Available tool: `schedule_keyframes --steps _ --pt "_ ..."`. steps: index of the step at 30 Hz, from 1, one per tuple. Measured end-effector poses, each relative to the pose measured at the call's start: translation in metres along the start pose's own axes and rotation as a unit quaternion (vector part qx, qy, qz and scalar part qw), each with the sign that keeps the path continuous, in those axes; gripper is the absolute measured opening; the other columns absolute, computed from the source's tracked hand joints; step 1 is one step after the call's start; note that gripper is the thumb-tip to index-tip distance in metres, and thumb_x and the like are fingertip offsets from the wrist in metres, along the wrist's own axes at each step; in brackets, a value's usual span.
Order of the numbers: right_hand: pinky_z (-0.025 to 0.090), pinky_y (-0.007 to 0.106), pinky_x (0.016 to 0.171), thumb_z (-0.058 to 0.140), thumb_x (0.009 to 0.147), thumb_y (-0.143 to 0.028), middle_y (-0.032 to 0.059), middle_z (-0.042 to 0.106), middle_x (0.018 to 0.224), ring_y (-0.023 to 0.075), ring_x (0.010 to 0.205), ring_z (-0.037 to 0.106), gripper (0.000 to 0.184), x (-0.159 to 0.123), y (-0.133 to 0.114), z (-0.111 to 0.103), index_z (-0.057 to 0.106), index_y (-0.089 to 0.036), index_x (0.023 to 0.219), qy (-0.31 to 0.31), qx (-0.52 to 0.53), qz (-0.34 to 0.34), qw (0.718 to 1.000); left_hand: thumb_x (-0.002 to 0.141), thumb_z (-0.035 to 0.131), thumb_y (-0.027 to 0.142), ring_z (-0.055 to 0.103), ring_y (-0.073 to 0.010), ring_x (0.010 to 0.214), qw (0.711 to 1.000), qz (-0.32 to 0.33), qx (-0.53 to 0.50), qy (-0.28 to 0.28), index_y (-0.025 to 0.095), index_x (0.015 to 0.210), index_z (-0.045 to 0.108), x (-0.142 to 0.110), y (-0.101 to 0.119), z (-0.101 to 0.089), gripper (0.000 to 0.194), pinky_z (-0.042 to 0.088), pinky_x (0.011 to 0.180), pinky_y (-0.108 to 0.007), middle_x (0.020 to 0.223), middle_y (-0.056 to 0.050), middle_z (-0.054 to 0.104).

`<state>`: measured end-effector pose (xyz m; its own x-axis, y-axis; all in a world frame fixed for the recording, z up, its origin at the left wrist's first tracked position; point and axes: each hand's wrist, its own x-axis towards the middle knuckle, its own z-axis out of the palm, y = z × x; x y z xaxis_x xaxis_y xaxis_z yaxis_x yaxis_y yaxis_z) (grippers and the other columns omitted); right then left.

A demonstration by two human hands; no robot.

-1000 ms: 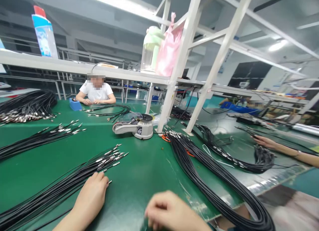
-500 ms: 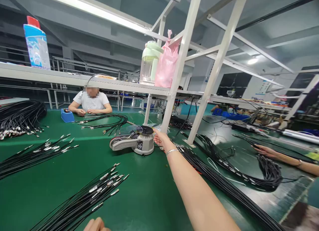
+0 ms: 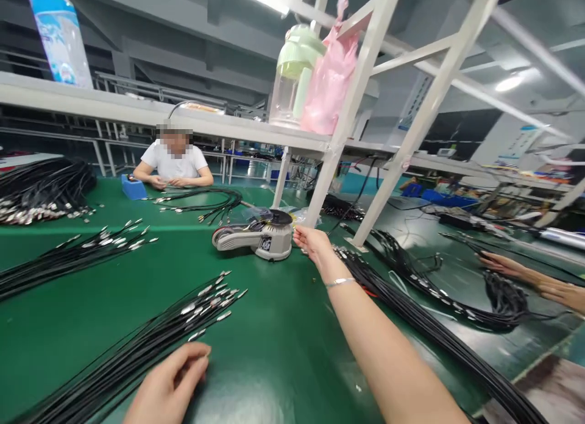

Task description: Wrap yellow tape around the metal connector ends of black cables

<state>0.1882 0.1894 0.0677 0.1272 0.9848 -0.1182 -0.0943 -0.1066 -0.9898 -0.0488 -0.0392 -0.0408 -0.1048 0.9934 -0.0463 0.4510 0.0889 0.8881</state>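
Head view: right hand (image 3: 315, 246) is reached out at the right side of the grey tape dispenser (image 3: 274, 244), fingers bent and drawn in toward the thumb, tips just beside the black disc (image 3: 280, 217) on top. Can't tell if they touch it or pinch anything; too small. Thin bracelet (image 3: 340, 282) on that wrist.

Left hand (image 3: 171, 381) low over the green table (image 3: 283, 345), loosely curled, thumb and index tips close together. Can't tell if anything is between them. It's right beside the near cable bundle (image 3: 155, 339), black, silver tips fanned toward the dispenser; contact unclear.

Dispenser sits on the table beyond the near bundle, arm pointing left. Second cable bundle (image 3: 82, 259) farther left, big cable pile (image 3: 50, 186) behind that. Long cable bundle (image 3: 439, 332) runs down the right side of the right forearm. More cables (image 3: 425, 287) past it, near a co-worker's hand (image 3: 507, 265).

Far side: seated person in white shirt (image 3: 176, 165), blue holder (image 3: 133, 187) at their elbow. White shelf (image 3: 205, 116) above carries bottle (image 3: 59, 40), green-lidded jug (image 3: 286, 86), pink bag (image 3: 329, 89).
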Motion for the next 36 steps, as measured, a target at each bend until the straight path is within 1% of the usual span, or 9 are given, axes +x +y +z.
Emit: schedule_keyframes --steps 3,6,9,12,18,23,26,30,36 --pt "0.048 0.02 0.058 0.064 0.078 -0.024 0.0024 0.064 0.07 0.0084 0.058 0.057 0.014 -0.074 0.035 0.009 0.063 -0.011 0.075 -0.082 0.018 -0.001 0.996 0.074 0.055 0.039 0.062 -0.0192 0.079 0.999 -0.031 -0.037 0.01 0.019 0.083 0.066 -0.003 0.017 -0.009 0.025 0.046 0.075 -0.029 0.084 -0.003 0.07" --pt "0.047 0.024 0.056 0.073 0.067 -0.031 0.0044 0.067 0.073 0.012 0.061 0.059 0.024 -0.152 0.076 0.023 0.065 -0.012 0.078 -0.175 0.017 0.01 0.984 0.073 0.056 0.035 0.062 -0.0183 0.078 0.996 -0.022 -0.075 0.03 0.017 0.083 0.065 -0.005 0.024 -0.008 0.022 0.045 0.073 -0.028 0.083 -0.003 0.069" --pt "0.047 0.025 0.061 0.075 0.063 -0.031 0.0025 0.066 0.074 0.0135 0.068 0.06 0.03 -0.2 0.109 0.043 0.063 -0.014 0.085 -0.186 0.022 0.002 0.982 0.074 0.055 0.031 0.061 -0.0172 0.075 0.997 0.005 -0.076 0.034 0.018 0.081 0.064 -0.011 0.026 -0.003 0.018 0.045 0.071 -0.027 0.079 -0.002 0.068" --pt "0.047 0.025 0.064 0.074 0.062 -0.028 -0.0001 0.064 0.07 0.013 0.066 0.06 0.03 -0.211 0.123 0.057 0.059 -0.015 0.085 -0.172 0.051 -0.019 0.984 0.076 0.053 0.029 0.06 -0.0166 0.072 0.998 0.038 -0.042 0.033 0.018 0.078 0.063 -0.019 0.028 -0.002 0.015 0.044 0.068 -0.026 0.076 -0.001 0.067" --pt "0.046 0.026 0.064 0.072 0.066 -0.025 -0.0009 0.064 0.066 0.0129 0.064 0.06 0.029 -0.206 0.122 0.06 0.055 -0.015 0.087 -0.178 0.062 -0.045 0.981 0.077 0.052 0.026 0.056 -0.0149 0.065 0.997 0.062 0.031 0.035 0.019 0.076 0.06 -0.031 0.023 -0.013 0.01 0.042 0.063 -0.026 0.07 0.002 0.062" --pt "0.047 0.027 0.07 0.07 0.07 -0.029 0.0029 0.066 0.082 0.0153 0.076 0.06 0.026 -0.223 0.123 0.056 0.061 -0.016 0.091 -0.127 0.063 -0.06 0.988 0.081 0.052 0.025 0.057 -0.0143 0.072 0.993 0.103 0.005 0.059 0.021 0.082 0.065 -0.036 0.015 -0.006 0.014 0.043 0.066 -0.025 0.079 0.0 0.063" --pt "0.047 0.029 0.074 0.065 0.075 -0.034 0.0052 0.067 0.095 0.0177 0.086 0.06 0.025 -0.244 0.129 0.049 0.065 -0.018 0.094 -0.102 0.085 -0.024 0.991 0.082 0.054 0.027 0.057 -0.0136 0.069 0.987 0.122 0.003 0.103 0.022 0.078 0.066 -0.039 0.013 0.002 0.014 0.043 0.063 -0.024 0.075 0.0 0.061" --pt "0.044 0.033 0.087 0.067 0.073 -0.034 0.0076 0.064 0.112 0.0226 0.104 0.055 0.029 -0.269 0.137 0.045 0.068 -0.019 0.098 -0.136 0.148 0.055 0.978 0.085 0.051 0.022 0.059 -0.0127 0.076 0.976 0.17 0.004 0.136 0.023 0.083 0.064 -0.043 0.008 0.011 0.014 0.045 0.07 -0.024 0.081 0.0 0.064" --pt "0.038 0.037 0.095 0.072 0.067 -0.032 0.0095 0.066 0.111 0.0263 0.112 0.053 0.034 -0.276 0.135 0.047 0.069 -0.018 0.099 -0.145 0.237 0.13 0.952 0.086 0.049 0.015 0.059 -0.012 0.08 0.958 0.233 0.04 0.163 0.021 0.093 0.059 -0.044 0.001 0.016 0.014 0.047 0.071 -0.023 0.086 -0.001 0.063"
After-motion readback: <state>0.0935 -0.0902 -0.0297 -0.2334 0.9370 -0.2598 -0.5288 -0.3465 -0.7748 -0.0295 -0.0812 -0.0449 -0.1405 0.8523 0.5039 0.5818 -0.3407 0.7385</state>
